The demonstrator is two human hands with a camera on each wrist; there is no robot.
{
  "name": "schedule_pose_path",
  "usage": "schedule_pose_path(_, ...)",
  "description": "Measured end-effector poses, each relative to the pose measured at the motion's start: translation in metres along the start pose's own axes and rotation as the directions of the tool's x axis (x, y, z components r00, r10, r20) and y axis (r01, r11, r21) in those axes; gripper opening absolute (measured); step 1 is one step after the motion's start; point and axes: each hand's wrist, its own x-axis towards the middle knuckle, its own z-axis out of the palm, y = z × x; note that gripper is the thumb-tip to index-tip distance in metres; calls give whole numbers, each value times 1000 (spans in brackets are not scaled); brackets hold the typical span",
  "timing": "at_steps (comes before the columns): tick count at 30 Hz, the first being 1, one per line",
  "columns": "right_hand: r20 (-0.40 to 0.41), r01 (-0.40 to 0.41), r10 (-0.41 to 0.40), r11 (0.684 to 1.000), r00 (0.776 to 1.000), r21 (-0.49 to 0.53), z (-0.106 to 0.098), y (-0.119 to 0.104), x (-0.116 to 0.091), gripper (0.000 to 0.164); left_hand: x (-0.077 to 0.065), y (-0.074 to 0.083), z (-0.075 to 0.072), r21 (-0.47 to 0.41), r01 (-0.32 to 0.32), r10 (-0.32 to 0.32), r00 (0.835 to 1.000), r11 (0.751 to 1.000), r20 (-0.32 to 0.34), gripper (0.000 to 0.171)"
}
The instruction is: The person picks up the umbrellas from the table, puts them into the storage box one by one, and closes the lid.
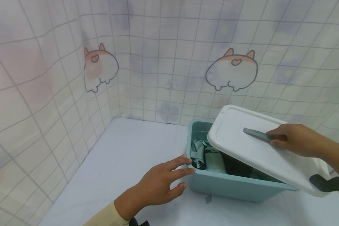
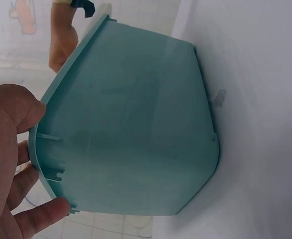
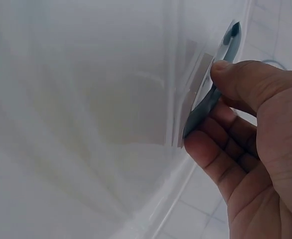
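Observation:
A teal plastic bin [image 1: 231, 186] stands on the white-covered table, with folded pale green cloths [image 1: 214, 160] and something dark inside. Its white lid [image 1: 237, 138] lies tilted and askew over the right part, leaving the left end uncovered. My right hand [image 1: 293, 139] grips the grey handle [image 1: 255, 134] on top of the lid; the right wrist view shows thumb and fingers around that handle [image 3: 206, 107]. At the bin's left end, my left hand [image 1: 155, 183] touches the rim with spread, mostly straight fingers. The lid hides the rest of the contents.
A white sheet [image 1: 130, 150] covers the table. Behind and to the left hangs a grid-patterned curtain [image 1: 164, 78] with cartoon animal prints, close to the table's far edge. A small grey patch [image 1: 208, 199] shows on the sheet before the bin.

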Motion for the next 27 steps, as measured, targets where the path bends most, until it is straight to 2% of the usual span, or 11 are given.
schedule_pose_path(9,7,41,-41,999,999,7,3,-19,2,41,-1,-2,0,-13,1,0,1000,1000,13,46)
schedule_pose_path(17,2,84,-84,996,996,-8,5,-34,6,40,-2,-5,-3,-9,-32,32,999,999,17,46)
schedule_pose_path(27,33,129,-129,992,991,14,5,-44,9,38,-5,-6,-3,3,4,-4,1000,1000,30,46)
